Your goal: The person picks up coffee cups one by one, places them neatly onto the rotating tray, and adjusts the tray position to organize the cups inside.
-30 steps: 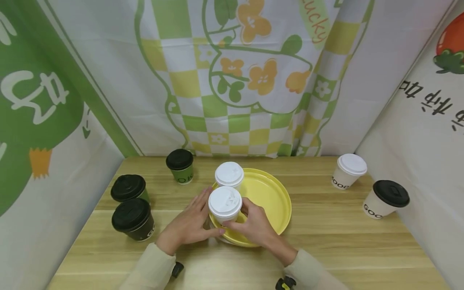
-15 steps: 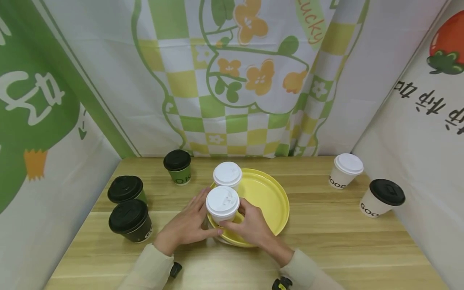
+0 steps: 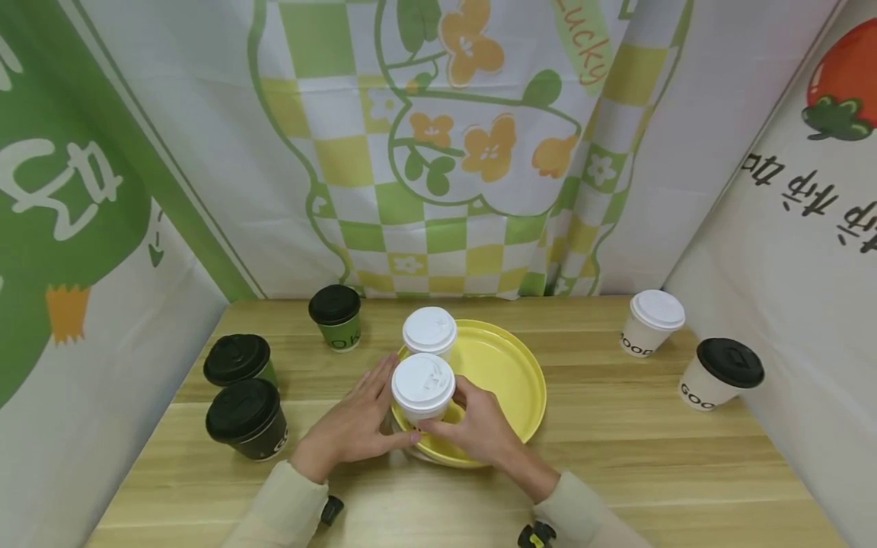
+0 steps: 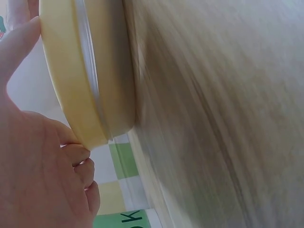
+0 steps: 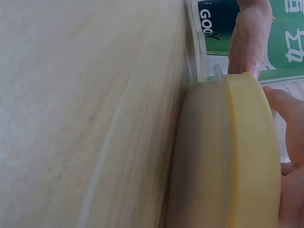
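Note:
My right hand (image 3: 475, 423) grips a white-lidded paper cup (image 3: 423, 382) between thumb and fingers at the near left part of a round yellow tray (image 3: 524, 365). Just behind it, a second white-lidded cup (image 3: 430, 330) stands at the tray's left side. My left hand (image 3: 352, 418) lies along the tray's left edge, fingers extended and thumb pointing toward the held cup. In the left wrist view, its thumb and fingertips touch the yellow rim (image 4: 71, 80). Both wrist views show a second yellow round part (image 5: 204, 156) under the tray. The held cup's underside is hidden.
At left stand a black-lidded dark cup (image 3: 248, 420), a black-lidded green cup (image 3: 237, 361) close behind it, and another green cup (image 3: 339, 320) farther back. At right are a white-lidded cup (image 3: 651, 323) and a black-lidded white cup (image 3: 719, 374). Printed curtains (image 3: 479, 228) border the wooden table.
The head view has shifted slightly, so everything sits a little farther left in it. Hands, held cup and tray keep nearly the same places relative to one another.

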### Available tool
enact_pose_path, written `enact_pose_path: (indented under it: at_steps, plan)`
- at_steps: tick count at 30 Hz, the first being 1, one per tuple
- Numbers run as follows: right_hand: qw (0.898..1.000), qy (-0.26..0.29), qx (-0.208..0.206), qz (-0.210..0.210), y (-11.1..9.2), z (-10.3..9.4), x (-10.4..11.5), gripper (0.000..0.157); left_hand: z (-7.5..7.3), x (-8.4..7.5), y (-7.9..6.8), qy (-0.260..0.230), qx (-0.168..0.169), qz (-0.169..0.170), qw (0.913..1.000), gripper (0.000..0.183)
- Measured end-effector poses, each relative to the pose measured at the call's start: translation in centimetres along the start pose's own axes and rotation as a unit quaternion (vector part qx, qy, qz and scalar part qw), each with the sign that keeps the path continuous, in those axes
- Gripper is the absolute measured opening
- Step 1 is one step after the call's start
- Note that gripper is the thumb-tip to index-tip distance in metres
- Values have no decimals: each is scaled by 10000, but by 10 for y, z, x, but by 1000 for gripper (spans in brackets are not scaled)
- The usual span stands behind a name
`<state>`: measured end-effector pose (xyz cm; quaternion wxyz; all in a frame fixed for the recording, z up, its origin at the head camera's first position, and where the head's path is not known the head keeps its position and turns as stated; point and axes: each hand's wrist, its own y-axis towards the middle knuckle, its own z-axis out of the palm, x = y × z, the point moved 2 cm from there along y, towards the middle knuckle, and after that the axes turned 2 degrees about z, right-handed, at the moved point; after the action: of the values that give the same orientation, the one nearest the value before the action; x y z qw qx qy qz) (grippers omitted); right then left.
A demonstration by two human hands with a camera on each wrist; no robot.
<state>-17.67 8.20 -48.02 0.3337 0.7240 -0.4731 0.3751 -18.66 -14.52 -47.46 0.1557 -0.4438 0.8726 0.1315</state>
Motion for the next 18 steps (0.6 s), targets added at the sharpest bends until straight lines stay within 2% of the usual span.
enact_pose_path:
  at_steps: [5,9,14,18]
  plan:
    - [9992,-383,-30,-109,-5,-3,1,79,0,2,-2,-20,52,-46,10000,116]
    - [9960,-838,-289,-149,-14,-17,4,81,-2,5,-3,7,98,-116,9999,113]
    - [9929,-928,-733,115,-27,-51,5,82,-6,7,-6,148,72,-195,9997,106]
    - [9879,-948,-1047,645,-36,-91,-5,84,-7,4,-8,241,19,-295,9993,111]
